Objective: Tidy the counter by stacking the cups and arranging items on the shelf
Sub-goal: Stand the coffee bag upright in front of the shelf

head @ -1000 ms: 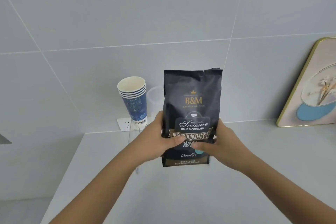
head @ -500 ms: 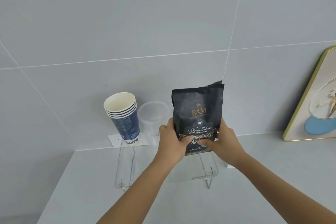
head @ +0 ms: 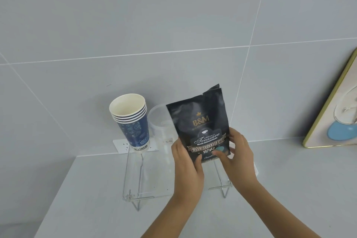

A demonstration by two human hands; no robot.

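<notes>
A black coffee bag stands upright over the clear acrylic shelf, tilted a little to the left. My left hand grips its lower left edge and my right hand grips its lower right. A stack of several blue paper cups stands on the shelf's back left. Behind the bag is a clear plastic cup, partly hidden by it. I cannot tell whether the bag's base touches the shelf.
The shelf rests on thin wire legs on a grey counter against a tiled wall. A white socket strip sits on the wall behind the cups. A gold-framed picture leans on the wall at the right.
Both hands have carried the coffee bag away from me and down onto the shelf area, beside the cups. The bag now leans slightly left.
</notes>
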